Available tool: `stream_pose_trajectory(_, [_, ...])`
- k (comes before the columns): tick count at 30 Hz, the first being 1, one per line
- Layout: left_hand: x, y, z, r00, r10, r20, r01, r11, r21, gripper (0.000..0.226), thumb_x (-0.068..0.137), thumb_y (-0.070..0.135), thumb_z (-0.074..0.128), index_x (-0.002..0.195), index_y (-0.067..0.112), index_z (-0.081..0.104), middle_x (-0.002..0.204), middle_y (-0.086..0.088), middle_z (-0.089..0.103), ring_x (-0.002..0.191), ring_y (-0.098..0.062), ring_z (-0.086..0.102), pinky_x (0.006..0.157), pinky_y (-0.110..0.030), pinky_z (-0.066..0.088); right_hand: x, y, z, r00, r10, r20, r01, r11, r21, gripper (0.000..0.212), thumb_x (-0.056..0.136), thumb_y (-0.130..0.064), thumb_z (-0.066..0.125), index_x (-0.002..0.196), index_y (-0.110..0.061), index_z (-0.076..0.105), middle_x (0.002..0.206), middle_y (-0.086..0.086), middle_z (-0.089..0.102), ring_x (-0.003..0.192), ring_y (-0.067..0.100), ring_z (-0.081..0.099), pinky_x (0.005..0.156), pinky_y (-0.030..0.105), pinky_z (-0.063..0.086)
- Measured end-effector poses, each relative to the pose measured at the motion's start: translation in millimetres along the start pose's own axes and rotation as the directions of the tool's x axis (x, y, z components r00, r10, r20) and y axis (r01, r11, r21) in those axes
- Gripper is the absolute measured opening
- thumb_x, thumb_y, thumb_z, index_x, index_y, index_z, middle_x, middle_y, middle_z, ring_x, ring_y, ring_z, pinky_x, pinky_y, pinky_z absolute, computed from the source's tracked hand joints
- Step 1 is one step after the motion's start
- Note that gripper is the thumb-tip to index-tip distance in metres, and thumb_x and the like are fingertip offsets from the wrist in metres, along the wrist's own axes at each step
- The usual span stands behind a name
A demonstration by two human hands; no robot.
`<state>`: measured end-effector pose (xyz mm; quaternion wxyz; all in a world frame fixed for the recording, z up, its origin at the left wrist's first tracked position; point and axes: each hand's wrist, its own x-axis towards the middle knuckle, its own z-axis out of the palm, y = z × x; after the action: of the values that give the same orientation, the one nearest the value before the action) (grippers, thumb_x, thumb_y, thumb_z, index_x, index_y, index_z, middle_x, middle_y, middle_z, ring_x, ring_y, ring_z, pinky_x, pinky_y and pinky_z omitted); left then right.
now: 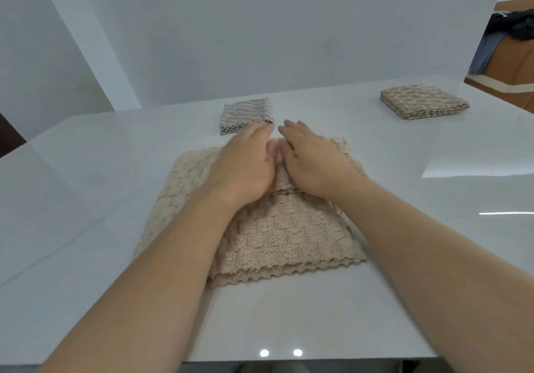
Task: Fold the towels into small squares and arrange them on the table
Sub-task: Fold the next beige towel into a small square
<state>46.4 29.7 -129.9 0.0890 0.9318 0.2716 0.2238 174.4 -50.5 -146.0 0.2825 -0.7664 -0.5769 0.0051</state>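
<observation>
1. Nearest me, bare glossy counter (289,320), two ceiling lights mirrored in it. Looks slick, so I'd expect cloth to slide if pushed sideways.
2. Just beyond, the beige towel (286,236) lies centred, partly folded: a doubled scalloped hem faces me and a single layer spreads out to the left.
3. It reads soft, light and puffy with a crinkled weave. My guess is that it springs back unless creases are pressed flat.
4. Left hand (245,167) and right hand (312,161) lie side by side on the towel's far half, palms down, fingers stretched flat. Neither grip is closed on anything; they press, not pinch.
5. For the next fold I'd take hold at the corners or along the hem, thumb under, fingers on top.
6. Far centre, touching nothing, one folded square (246,115). Far right, well apart, a second folded square (423,101).
</observation>
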Motion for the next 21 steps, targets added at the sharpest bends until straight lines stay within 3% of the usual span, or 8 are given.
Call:
stream_pose_trajectory(3, [2,-8,26,0.976,-0.038,0.214,0.008,0.99,0.14,0.057,0.109,0.04,0.021,0.16,0.015,0.022,0.168,-0.005,0.019,0.155,-0.022,0.014,0.126,-0.042,0.013,2,11,11,0.982,0.02,0.187,0.003,0.992,-0.123,0.052,0.108,-0.026,0.025,0.159,-0.014,0.028,0.168,0.003,0.023,0.156,0.023,0.015,0.127,0.045,0.012])
stream_pose_trajectory(7, [4,-11,27,0.933,-0.148,0.328,0.064,0.965,0.253,0.06,0.108,0.044,0.011,0.162,0.016,0.009,0.17,-0.002,0.004,0.156,-0.02,0.004,0.127,-0.041,0.005,5,16,17,0.968,0.104,0.228,-0.07,0.986,-0.152,0.057,0.107,-0.034,0.018,0.161,-0.015,0.02,0.17,0.002,0.015,0.157,0.022,0.008,0.127,0.042,0.008])
stream_pose_trajectory(10, [4,-12,24,0.905,-0.242,0.35,0.155,0.953,0.26,0.064,0.107,0.049,0.009,0.162,0.017,0.003,0.17,-0.002,0.0,0.156,-0.022,-0.001,0.126,-0.043,0.001,7,21,17,0.956,0.179,0.232,-0.139,0.974,-0.178,0.069,0.102,-0.045,0.005,0.161,-0.012,0.016,0.171,0.005,0.01,0.157,0.024,0.005,0.127,0.045,0.006])
stream_pose_trajectory(14, [1,-21,21,0.861,-0.397,0.319,0.314,0.907,0.281,0.07,0.105,0.053,0.007,0.161,0.013,-0.002,0.169,-0.008,-0.006,0.156,-0.025,-0.007,0.126,-0.044,-0.002,3,29,7,0.931,0.283,0.231,-0.245,0.953,-0.18,0.067,0.106,-0.048,0.007,0.163,-0.011,0.008,0.171,0.006,0.006,0.157,0.021,0.003,0.126,0.041,0.003])
stream_pose_trajectory(18, [-1,-24,13,0.743,-0.587,0.321,0.505,0.807,0.307,0.073,0.106,0.052,0.012,0.159,0.008,-0.009,0.167,-0.012,-0.016,0.155,-0.029,-0.012,0.126,-0.045,-0.004,3,38,4,0.919,0.333,0.211,-0.295,0.936,-0.194,0.071,0.104,-0.052,0.004,0.162,-0.01,0.009,0.171,0.007,0.009,0.157,0.022,0.005,0.127,0.041,0.002])
stream_pose_trajectory(21, [7,-26,6,0.671,-0.661,0.335,0.563,0.749,0.35,0.068,0.107,0.048,0.017,0.16,0.011,-0.003,0.167,-0.016,-0.012,0.155,-0.033,-0.008,0.126,-0.049,0.0,4,46,4,0.915,0.356,0.189,-0.316,0.925,-0.208,0.074,0.103,-0.052,0.004,0.162,-0.008,0.012,0.17,0.008,0.013,0.157,0.022,0.007,0.127,0.042,0.004])
